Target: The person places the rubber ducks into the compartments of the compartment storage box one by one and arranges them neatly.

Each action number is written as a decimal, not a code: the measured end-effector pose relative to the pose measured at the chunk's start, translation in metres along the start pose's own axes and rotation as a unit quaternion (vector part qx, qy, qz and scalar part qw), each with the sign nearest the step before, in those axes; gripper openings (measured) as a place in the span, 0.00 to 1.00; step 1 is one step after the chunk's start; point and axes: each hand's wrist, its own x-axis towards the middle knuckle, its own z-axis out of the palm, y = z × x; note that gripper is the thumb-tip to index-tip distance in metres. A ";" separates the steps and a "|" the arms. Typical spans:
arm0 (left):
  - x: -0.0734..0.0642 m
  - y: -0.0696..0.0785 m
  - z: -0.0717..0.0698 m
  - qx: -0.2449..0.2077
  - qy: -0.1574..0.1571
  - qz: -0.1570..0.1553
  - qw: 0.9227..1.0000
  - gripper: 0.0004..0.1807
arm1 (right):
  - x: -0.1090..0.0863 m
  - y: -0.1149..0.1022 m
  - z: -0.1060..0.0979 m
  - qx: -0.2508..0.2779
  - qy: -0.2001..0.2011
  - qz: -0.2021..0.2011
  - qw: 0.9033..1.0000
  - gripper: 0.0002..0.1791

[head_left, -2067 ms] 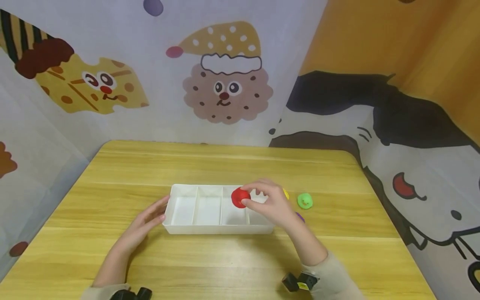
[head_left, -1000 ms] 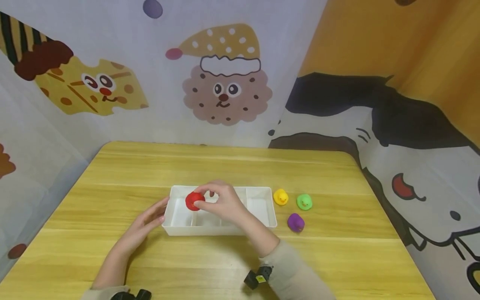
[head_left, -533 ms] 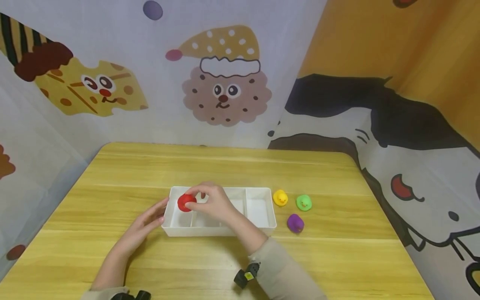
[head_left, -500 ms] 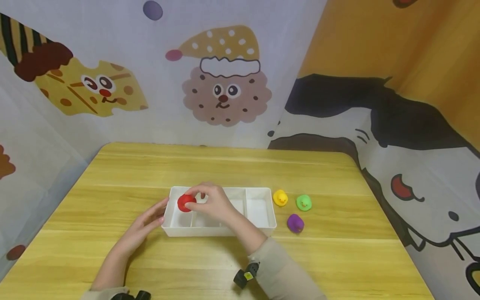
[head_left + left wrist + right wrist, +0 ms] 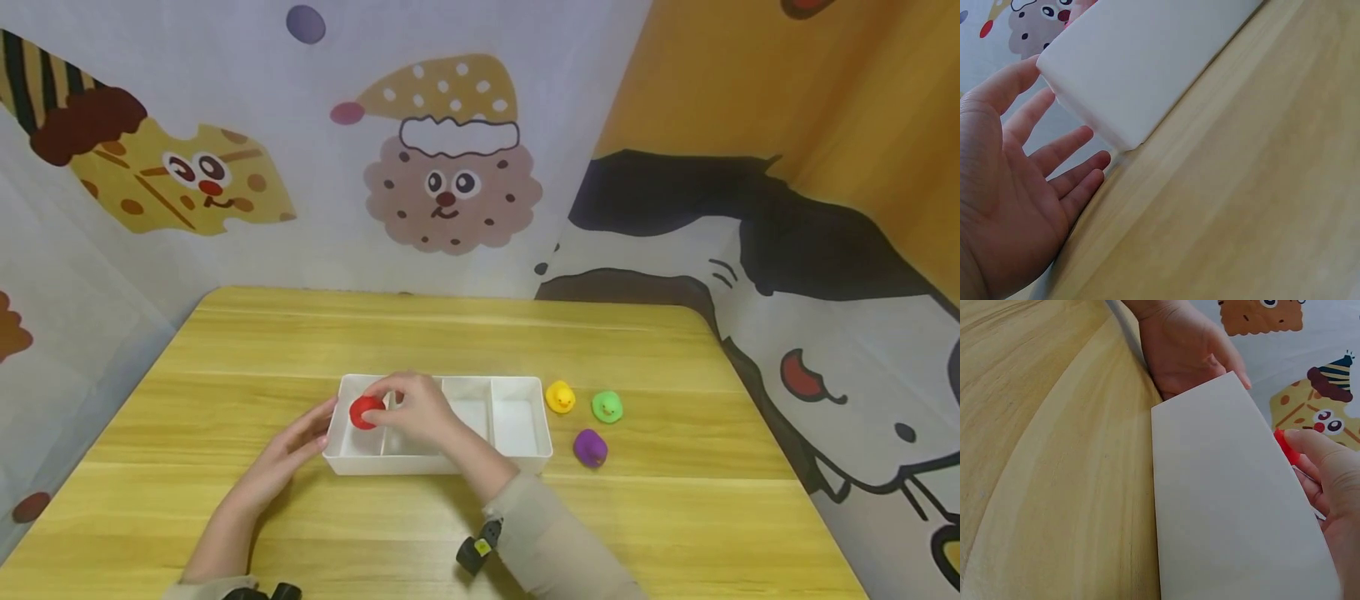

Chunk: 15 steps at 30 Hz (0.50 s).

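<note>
A red toy duck [image 5: 363, 412] is pinched between the thumb and fingers of my right hand [image 5: 417, 410], over the leftmost compartment of a white divided tray [image 5: 438, 465]. In the right wrist view part of the red duck [image 5: 1286, 447] shows beyond the tray's long wall, by the thumb. My left hand [image 5: 288, 450] stays at the tray's left end. Seen in the left wrist view, the left hand [image 5: 1029, 169] has its fingers spread, with thumb and fingertips against the end wall of the tray [image 5: 1141, 69].
Right of the tray, a yellow duck [image 5: 560, 397], a green duck [image 5: 607, 407] and a purple duck [image 5: 591, 448] stand on the wooden table [image 5: 660, 533]. Behind the table hangs a cloth printed with cartoon figures [image 5: 453, 192].
My right hand has carried the red duck leftward across the tray, from its right part to the leftmost compartment, and lowered it slightly. The left hand has stayed in place.
</note>
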 end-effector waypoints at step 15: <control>-0.001 0.000 0.001 -0.013 -0.004 0.002 1.000 0.28 | 0.005 -0.002 0.005 -0.044 -0.016 0.065 0.997 0.11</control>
